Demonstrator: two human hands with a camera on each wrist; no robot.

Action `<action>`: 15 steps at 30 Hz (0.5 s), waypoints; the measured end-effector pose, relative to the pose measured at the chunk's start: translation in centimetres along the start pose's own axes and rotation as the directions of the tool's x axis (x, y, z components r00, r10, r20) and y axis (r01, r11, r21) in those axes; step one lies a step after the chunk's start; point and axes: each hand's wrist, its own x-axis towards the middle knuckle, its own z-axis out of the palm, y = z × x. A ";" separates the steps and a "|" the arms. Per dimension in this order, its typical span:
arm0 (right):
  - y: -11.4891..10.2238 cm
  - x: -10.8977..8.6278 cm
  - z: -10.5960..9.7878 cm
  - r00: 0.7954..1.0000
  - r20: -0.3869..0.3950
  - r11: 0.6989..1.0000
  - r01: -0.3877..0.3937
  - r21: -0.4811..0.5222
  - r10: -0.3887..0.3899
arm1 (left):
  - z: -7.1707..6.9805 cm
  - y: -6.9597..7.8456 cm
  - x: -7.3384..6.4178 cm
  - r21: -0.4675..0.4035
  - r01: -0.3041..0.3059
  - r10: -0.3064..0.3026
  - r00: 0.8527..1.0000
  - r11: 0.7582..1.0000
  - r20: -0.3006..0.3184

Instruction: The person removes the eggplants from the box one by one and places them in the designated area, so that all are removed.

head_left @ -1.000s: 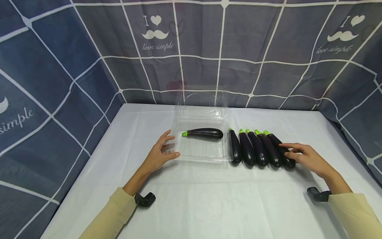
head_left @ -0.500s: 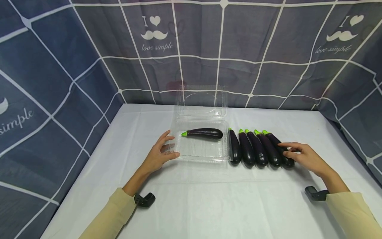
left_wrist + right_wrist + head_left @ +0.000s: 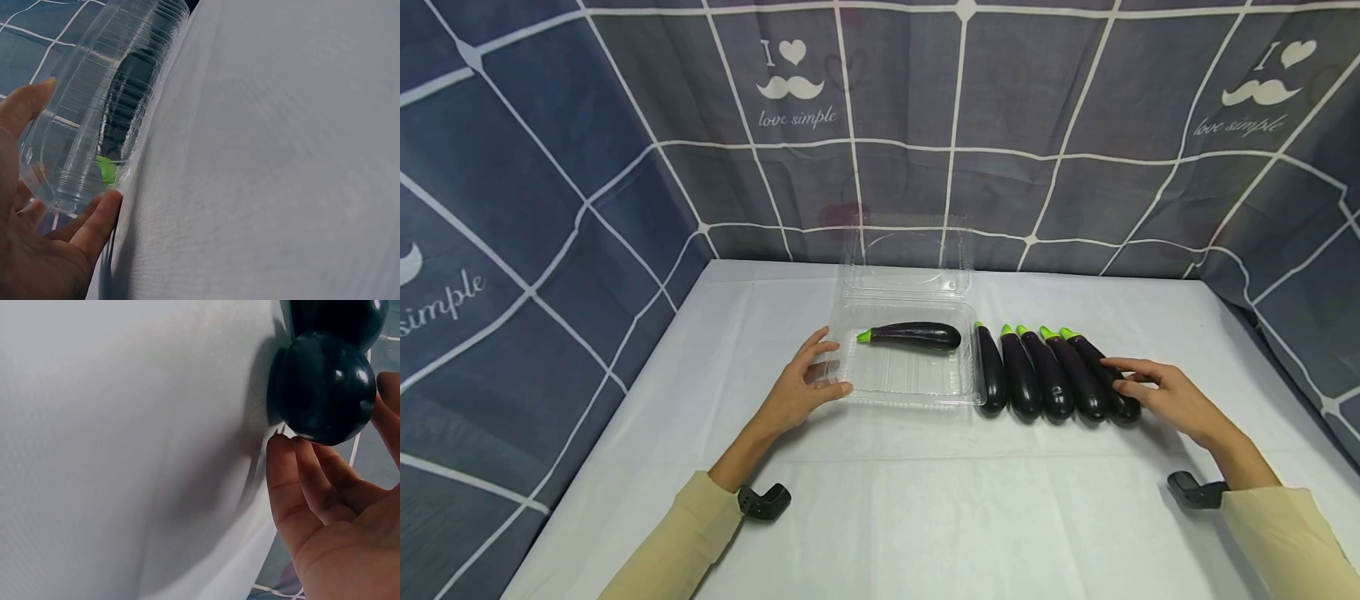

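Observation:
A clear plastic clamshell box [image 3: 902, 385] lies with its lid raised at the back. Inside it an eggplant [image 3: 917, 335] rests sideways, green stem to the left. My left hand [image 3: 800, 383] is at the box's left side, fingers and thumb spread around the near corner, as the left wrist view also shows. Several more eggplants [image 3: 1047, 375] lie side by side just right of the box. My right hand [image 3: 1172, 398] is at the rightmost eggplant [image 3: 328, 390], its fingers beside the rounded end and another digit at the upper edge; whether it bears any weight cannot be told.
A white cloth [image 3: 925, 517] covers the table. Grey patterned fabric [image 3: 992, 125] with white lines stands behind and along both sides. Each wrist carries a black camera mount, one on the left [image 3: 765, 502] and one on the right [image 3: 1197, 490].
The right hand and the rightmost eggplant have shifted very slightly leftward. The left hand, the box and the other eggplants stay as they were.

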 end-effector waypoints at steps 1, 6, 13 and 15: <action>0.0 0.0 0.0 1.000 -0.004 1.000 -0.003 -0.003 0.003 | 0.0 0.0 0.0 -0.001 0.001 -0.001 1.000 1.000 0.000; -0.5 -0.1 0.0 0.999 -0.040 1.000 -0.029 -0.006 0.029 | 0.1 0.1 0.0 0.001 0.004 -0.004 1.000 1.000 -0.002; -2.0 0.1 -0.1 0.990 -0.139 0.999 0.034 0.042 -0.028 | 0.0 0.2 -0.1 0.009 0.018 -0.018 1.000 1.000 0.000; -2.7 0.3 0.0 0.989 -0.142 0.997 0.052 0.064 -0.043 | 0.0 0.2 -0.1 0.009 0.020 -0.020 1.000 1.000 0.000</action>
